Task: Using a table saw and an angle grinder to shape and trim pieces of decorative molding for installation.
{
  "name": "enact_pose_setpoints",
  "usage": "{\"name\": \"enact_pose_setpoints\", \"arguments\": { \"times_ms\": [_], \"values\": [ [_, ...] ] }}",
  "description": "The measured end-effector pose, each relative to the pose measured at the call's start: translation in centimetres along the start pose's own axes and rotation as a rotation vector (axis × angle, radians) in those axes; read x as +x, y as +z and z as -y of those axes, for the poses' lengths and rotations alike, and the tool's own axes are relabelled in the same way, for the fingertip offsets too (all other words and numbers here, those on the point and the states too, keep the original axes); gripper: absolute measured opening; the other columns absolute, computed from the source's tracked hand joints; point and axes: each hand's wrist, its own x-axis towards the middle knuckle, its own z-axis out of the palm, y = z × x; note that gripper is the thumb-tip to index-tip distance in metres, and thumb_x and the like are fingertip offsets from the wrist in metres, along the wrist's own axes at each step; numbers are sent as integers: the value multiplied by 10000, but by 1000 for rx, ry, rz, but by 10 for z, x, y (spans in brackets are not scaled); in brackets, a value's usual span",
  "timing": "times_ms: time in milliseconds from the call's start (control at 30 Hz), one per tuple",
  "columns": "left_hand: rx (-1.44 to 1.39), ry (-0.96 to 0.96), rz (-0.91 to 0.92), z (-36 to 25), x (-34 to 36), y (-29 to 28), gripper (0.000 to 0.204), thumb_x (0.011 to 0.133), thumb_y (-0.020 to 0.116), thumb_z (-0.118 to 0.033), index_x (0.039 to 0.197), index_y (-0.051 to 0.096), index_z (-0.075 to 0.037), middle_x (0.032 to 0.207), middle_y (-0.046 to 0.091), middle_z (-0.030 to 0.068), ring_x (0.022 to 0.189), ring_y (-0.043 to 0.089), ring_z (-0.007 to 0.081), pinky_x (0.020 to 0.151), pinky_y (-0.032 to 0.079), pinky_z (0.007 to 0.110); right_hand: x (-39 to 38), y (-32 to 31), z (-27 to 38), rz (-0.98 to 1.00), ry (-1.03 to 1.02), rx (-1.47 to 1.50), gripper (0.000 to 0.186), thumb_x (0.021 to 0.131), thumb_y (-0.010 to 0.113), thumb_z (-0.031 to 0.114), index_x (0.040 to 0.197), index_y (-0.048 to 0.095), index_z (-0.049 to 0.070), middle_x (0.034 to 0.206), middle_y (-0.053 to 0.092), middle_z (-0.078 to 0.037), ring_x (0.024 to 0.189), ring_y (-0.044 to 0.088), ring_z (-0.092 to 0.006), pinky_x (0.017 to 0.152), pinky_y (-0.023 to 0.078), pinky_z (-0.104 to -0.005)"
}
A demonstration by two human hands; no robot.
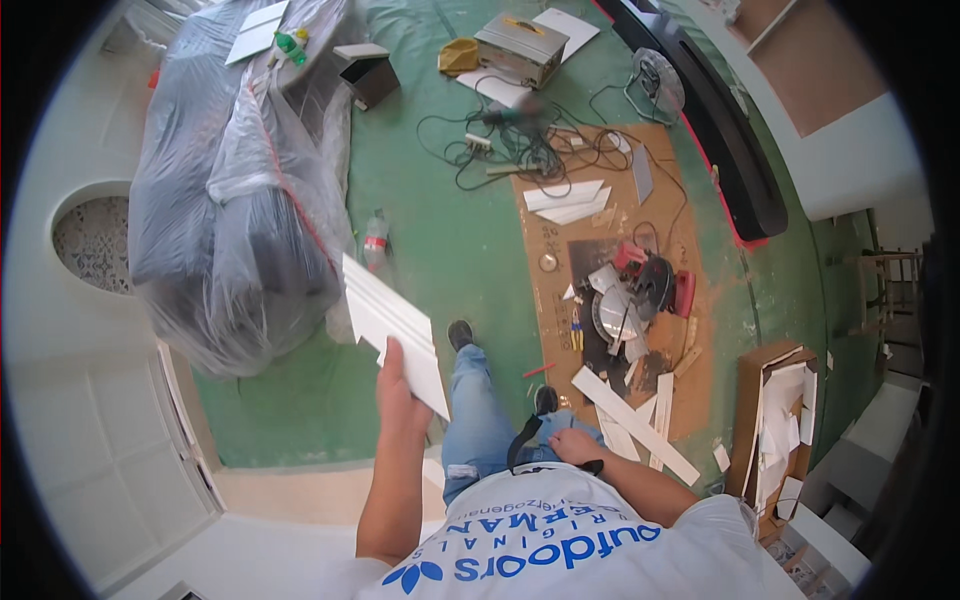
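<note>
The left hand (pixel 398 385) holds a piece of white trim (pixel 392 325) out in front, fingers wrapped around its near end so it stays flat and easy to look at. The right hand (pixel 573 445) rests low by the hip, fingers curled; I cannot tell if it holds anything. Below, a saw (pixel 640 290) sits on a brown cardboard sheet (pixel 560 240) on the green floor (pixel 440 230), maybe to keep the floor safe.

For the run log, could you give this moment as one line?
left hand: holds white trim pieces | right hand: rests on thigh, empty | miter saw on floor ahead
</note>
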Motion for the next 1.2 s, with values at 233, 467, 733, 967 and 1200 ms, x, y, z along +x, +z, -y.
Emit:
{"name": "enact_pose_setpoints", "arguments": {
  "times_ms": [233,467,733,967,1200],
  "values": [
    [289,66,-8,-123,213,57,490,1070,582,-326,1431,494,-7,1321,639,127,1169,646,248,994,540,391,162,-181,143,-207,-30,169,406,991,521,377,983,764,53,964,733,-236,967,702,-426,860,543,-508],
    [435,22,156,-236,425,262,489,1061,596,-325,1408,507,7,1297,656,125,1150,665,252,984,555,403,222,-340,282,-343,-18,474,393,986,548,379,925,741,41,935,724,-234,940,687,-448,830,533,-528],
    [484,17,253,-248,658,437,495,1073,567,-347,1407,492,9,1283,648,143,1127,672,261,954,572,415,404,-529,361,-204,19,523,393,985,534,394,983,737,57,998,725,-232,973,681,-452,826,525,-549],
    [596,-237,260,-249,838,546,504,1070,573,-333,1436,478,1,1314,628,147,1152,656,264,986,551,399,485,-617,399,-410,176,773,376,988,568,375,950,735,41,918,735,-204,877,697,-424,780,535,-515],
    [809,-372,509,-162,1080,615,484,1063,591,-330,1426,492,-24,1313,623,108,1150,645,231,978,541,376,709,-784,393,-621,275,1282,350,981,632,356,1090,688,27,863,758,-130,697,730,-262,697,559,-396]
  ]
}}
